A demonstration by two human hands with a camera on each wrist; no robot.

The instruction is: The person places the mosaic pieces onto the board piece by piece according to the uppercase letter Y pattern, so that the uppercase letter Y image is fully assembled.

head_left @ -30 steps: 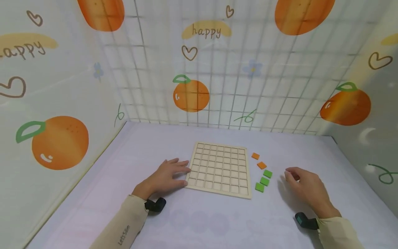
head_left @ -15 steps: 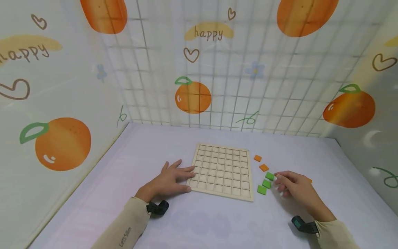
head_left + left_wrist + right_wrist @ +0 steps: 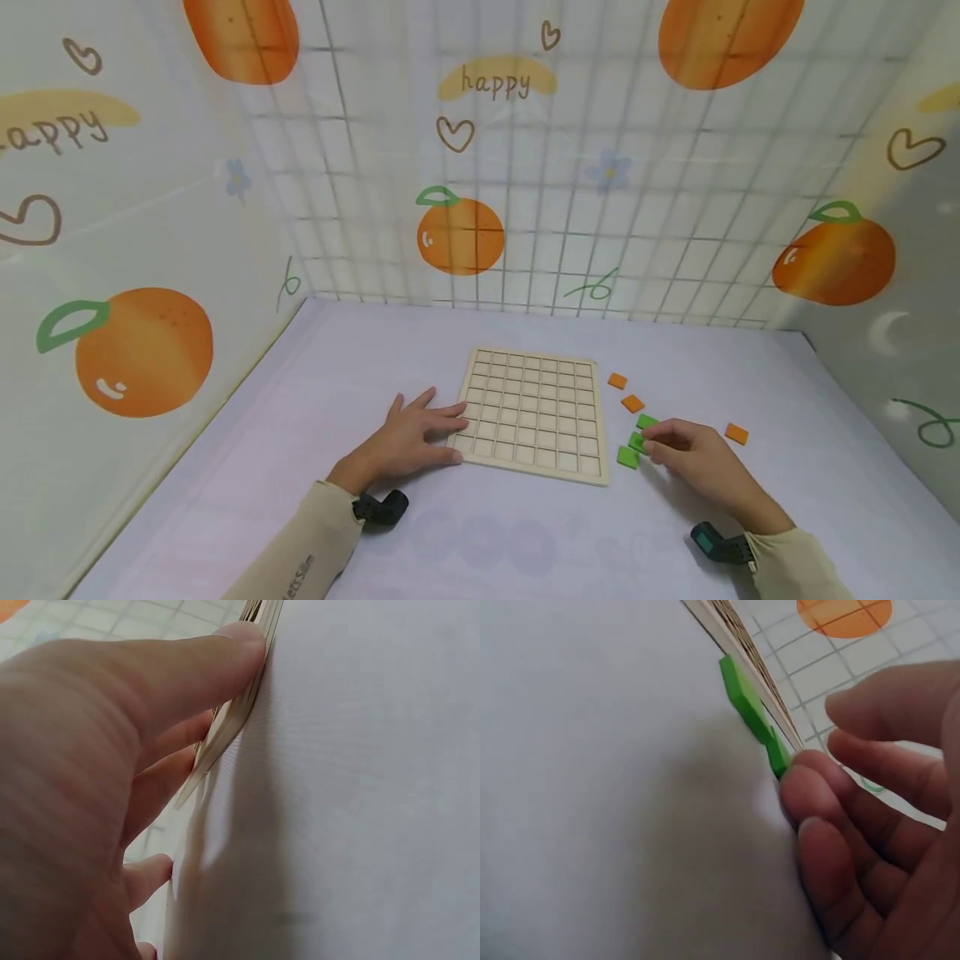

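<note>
Green tiles (image 3: pixel 627 457) between the gridded board (image 3: pixel 529 414) and right hand (image 3: pixel 701 458), near both.

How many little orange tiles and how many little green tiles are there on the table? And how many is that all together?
Orange tiles: 3
Green tiles: 3
Total: 6
</note>
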